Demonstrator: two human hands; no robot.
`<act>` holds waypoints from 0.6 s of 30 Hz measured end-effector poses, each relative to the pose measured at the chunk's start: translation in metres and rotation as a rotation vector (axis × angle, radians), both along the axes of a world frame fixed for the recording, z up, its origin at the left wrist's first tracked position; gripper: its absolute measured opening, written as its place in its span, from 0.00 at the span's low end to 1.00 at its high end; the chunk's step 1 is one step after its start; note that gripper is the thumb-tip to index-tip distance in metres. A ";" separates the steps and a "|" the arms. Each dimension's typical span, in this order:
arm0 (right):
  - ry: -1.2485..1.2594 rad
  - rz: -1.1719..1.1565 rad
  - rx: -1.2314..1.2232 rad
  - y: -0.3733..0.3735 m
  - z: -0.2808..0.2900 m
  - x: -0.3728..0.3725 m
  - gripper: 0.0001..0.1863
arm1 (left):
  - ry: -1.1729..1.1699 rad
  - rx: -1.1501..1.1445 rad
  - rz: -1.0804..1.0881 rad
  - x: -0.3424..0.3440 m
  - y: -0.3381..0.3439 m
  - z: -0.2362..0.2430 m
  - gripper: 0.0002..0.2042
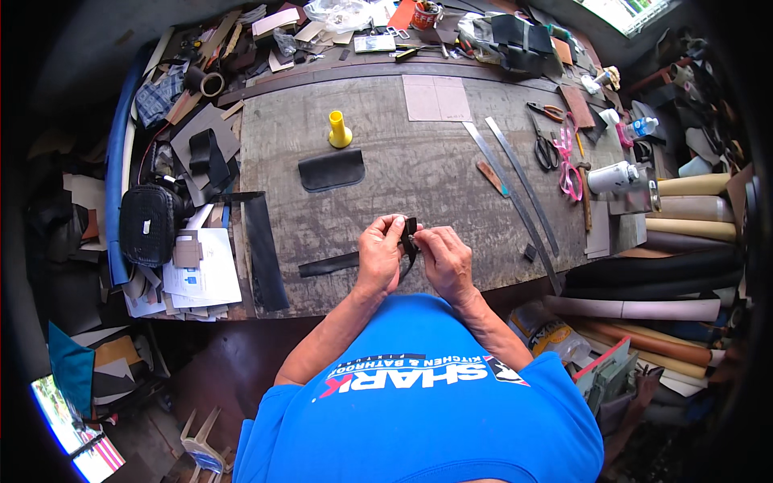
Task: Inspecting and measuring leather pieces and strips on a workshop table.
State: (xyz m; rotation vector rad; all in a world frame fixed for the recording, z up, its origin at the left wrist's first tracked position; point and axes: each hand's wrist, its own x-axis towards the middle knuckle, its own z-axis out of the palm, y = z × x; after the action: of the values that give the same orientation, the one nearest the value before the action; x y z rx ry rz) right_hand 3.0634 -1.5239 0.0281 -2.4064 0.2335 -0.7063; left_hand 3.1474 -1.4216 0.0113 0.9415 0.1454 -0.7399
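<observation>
Between the left grip [379, 253] and the right grip [448, 258], both pinching it, is a small black strap-like piece [411, 227]; beyond the left grip, a flat black round-cornered leather-like panel [331, 171] lies on the worn grey-brown counter [407, 173].

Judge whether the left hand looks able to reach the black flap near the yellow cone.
Likely yes: nothing visible stands between the left hand and the flap, though that hand holds a black piece.

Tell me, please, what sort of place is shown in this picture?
Probably a small workshop for leather or similar goods: rolls of leather-like material are stacked at the right, while pliers and a hammer lie on a worn workbench.
</observation>
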 end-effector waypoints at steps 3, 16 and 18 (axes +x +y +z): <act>-0.001 -0.057 0.064 -0.010 -0.001 0.000 0.07 | 0.140 -0.071 -0.089 0.005 0.006 -0.003 0.10; 0.194 0.118 0.077 -0.033 0.005 0.001 0.08 | 0.169 0.031 -0.414 0.019 -0.004 -0.025 0.08; 0.205 0.136 0.065 -0.035 0.005 0.003 0.08 | 0.195 0.050 -0.409 0.020 -0.006 -0.026 0.08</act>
State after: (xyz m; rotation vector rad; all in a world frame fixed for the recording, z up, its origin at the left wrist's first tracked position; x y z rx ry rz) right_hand 3.0664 -1.5585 0.0333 -2.4060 0.1706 -0.3855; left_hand 3.1675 -1.4281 -0.0147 0.9569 0.1437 -1.2122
